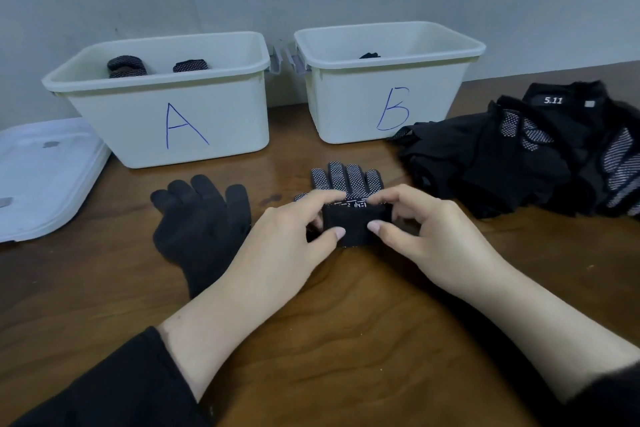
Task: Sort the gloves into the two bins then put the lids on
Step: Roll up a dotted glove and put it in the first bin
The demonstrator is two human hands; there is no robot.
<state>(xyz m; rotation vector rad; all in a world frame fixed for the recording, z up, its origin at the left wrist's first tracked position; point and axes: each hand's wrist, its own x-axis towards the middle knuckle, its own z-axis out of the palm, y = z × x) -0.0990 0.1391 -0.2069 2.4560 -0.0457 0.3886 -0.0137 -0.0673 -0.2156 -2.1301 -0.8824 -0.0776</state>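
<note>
A black glove with white grip dots [347, 180] lies on the table before me, its cuff folded up toward its fingers. My left hand [287, 236] and my right hand [426, 236] each pinch that folded cuff between thumb and fingers. Left of it a plain black glove [202, 229] lies flat, fingers pointing away. White bin A [166, 135] at the back left holds rolled dotted gloves [126, 66]. White bin B [388, 107] at the back right shows a bit of black glove [370, 55]. A pile of black gloves [540, 156] sits at the right.
Two white lids [41, 177] are stacked at the left edge of the wooden table [346, 322]. The bins stand side by side against a grey wall, their grey latches almost touching.
</note>
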